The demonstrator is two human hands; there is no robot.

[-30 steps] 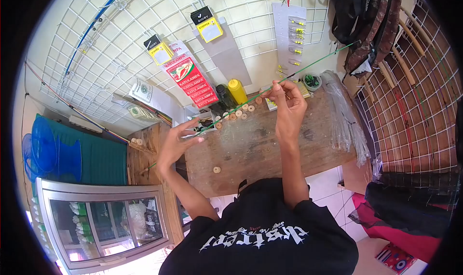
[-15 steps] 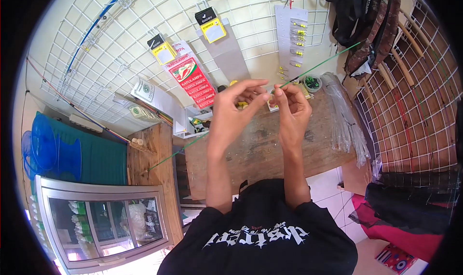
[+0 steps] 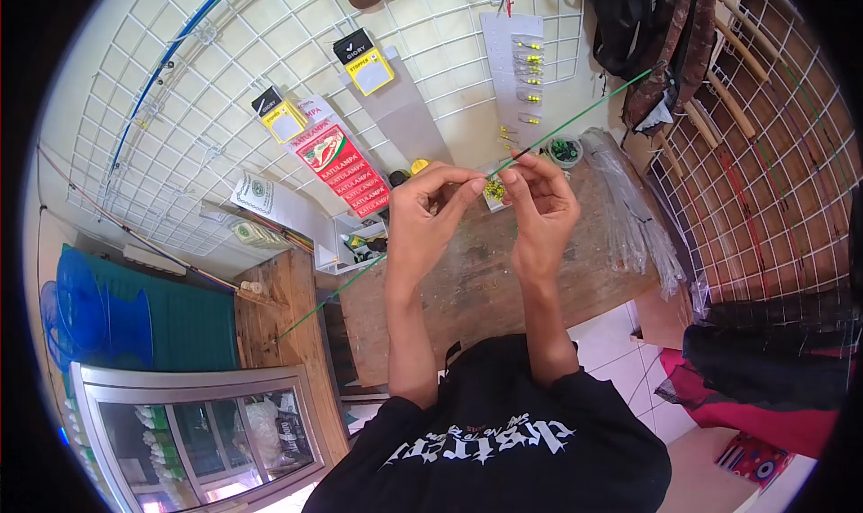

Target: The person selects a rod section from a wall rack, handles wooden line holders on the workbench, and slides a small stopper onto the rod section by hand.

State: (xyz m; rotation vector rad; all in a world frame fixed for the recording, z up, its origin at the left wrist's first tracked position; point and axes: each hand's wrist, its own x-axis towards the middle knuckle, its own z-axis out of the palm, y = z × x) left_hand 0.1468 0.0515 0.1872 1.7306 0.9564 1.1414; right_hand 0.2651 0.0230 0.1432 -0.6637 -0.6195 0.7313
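Thin green rod (image 3: 593, 108) pinched by right hand (image 3: 544, 198); left hand (image 3: 427, 221) nearly closed alongside, grip unclear, above brown wooden table (image 3: 472, 284).

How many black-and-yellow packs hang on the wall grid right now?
2 visible: the left pack, by the top of the red sheet, and the right pack, at the top of the grey strip. More may be hidden behind either.

The brown wood table (image 3: 467, 275) has marks on it. Clear plastic sleeves (image 3: 631, 221) lie at its right side. Near them sit a little round tub (image 3: 564, 165) of green things and a white tray (image 3: 497, 207) of yellow bits.
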